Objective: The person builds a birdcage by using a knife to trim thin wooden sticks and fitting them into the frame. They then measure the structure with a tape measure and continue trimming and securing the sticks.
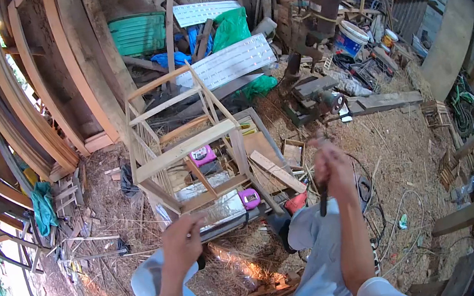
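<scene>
My right hand (pixel 333 166) is closed around a dark-handled tool (pixel 323 201); its handle points down, and its upper end is too blurred to name. Above my left knee, my left hand (pixel 181 239) has its fingers curled in toward the thumb. Whatever is between those fingertips, if anything, is too small to make out. In front of me stands a wooden frame (pixel 186 150) of pale slats, just beyond my left hand. A pink tape measure (pixel 249 198) lies at its near end, and another pink tape measure (pixel 202 154) shows inside it.
Curved wooden frames (pixel 62 69) lean along the left wall. A bench machine (pixel 317 98) stands ahead to the right, near a white-and-blue bucket (pixel 349 38). A loose board (pixel 278 171) lies beside the frame. Cables (pixel 377 219) and wood shavings cover the floor at right.
</scene>
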Available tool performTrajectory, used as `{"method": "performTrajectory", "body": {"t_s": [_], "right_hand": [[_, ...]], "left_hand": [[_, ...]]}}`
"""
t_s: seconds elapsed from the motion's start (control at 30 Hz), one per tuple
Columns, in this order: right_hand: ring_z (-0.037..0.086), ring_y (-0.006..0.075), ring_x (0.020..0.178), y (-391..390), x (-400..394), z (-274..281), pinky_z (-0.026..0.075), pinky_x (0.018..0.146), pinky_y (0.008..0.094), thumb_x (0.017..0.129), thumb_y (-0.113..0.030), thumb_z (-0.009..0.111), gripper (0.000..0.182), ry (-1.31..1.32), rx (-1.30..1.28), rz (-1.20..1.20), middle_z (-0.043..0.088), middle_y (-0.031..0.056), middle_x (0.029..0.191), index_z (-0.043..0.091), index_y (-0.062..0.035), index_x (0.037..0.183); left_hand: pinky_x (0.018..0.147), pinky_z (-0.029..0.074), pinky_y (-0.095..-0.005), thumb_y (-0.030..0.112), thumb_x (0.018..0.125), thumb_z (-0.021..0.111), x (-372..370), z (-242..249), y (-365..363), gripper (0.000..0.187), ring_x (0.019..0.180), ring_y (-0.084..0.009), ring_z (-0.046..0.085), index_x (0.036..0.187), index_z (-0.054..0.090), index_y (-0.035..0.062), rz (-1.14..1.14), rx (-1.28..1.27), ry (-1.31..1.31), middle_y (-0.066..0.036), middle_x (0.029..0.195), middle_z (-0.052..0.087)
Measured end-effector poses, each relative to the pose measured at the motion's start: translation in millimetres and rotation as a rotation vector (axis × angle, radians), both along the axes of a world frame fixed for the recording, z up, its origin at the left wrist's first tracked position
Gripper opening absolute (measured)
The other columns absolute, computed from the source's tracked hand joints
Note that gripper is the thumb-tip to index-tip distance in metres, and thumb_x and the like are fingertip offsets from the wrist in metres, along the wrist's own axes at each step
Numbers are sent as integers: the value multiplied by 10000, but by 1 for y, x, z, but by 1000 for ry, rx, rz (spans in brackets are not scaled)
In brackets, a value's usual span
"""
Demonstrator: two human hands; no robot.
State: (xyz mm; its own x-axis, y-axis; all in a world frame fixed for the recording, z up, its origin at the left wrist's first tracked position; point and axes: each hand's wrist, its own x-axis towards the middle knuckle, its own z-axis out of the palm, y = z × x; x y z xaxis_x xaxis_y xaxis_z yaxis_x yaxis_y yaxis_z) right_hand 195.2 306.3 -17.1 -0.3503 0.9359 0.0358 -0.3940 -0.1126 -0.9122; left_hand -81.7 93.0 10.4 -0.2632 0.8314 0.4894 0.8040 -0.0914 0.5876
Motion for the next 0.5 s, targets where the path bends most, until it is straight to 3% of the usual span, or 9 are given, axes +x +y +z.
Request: {"method": "performTrajectory", "body": {"t_s": [0.07, 0.1, 0.17, 0.27, 0.4, 0.5], "right_hand": [[368, 32, 483, -25, -23, 21, 262, 407, 188, 935, -232, 514, 411, -58, 54, 395, 458, -41, 610, 475, -47, 1300], [383, 33, 492, -38, -35, 28, 270, 421, 179, 953, -220, 490, 379, -84, 23, 545, 492, -29, 641, 484, -68, 1300], [393, 33, 504, -59, -61, 22, 292, 437, 175, 966, -206, 468, 348, -139, 16, 650, 519, -27, 676, 499, -86, 1291], [344, 35, 503, -66, -86, 15, 276, 461, 175, 976, -154, 438, 333, -127, 74, 679, 525, 7, 675, 482, -31, 1282], [350, 29, 503, -58, -83, 16, 275, 446, 182, 971, -155, 457, 250, -153, 36, 684, 530, 6, 686, 589, 12, 1103], [341, 31, 486, -46, -71, 8, 263, 428, 192, 950, -190, 511, 257, -159, 79, 516, 523, -2, 670, 615, 23, 1050]], "left_hand": [[626, 491, -360, -30, 771, 628, 12, 2, 4, 187, 731, -308, 633, 940, 635, 49, 0, -122, -33, -127, 833, 646], [631, 496, -354, -28, 776, 623, 14, -1, 6, 184, 736, -308, 635, 943, 633, 49, -6, -109, -35, -129, 841, 648], [635, 502, -349, -25, 780, 618, 16, 0, 11, 181, 741, -309, 638, 946, 631, 49, -19, -95, -30, -130, 849, 651], [639, 506, -342, -16, 790, 608, 24, 0, 17, 172, 745, -303, 639, 947, 629, 50, -92, -36, -15, -131, 854, 650], [639, 508, -345, -30, 766, 607, 23, 3, 14, 199, 752, -294, 644, 942, 634, 58, -53, -70, 63, -125, 847, 653], [634, 511, -347, -41, 741, 613, 17, 5, 9, 212, 750, -288, 648, 923, 642, 63, -41, -60, 105, -120, 835, 656]]}}
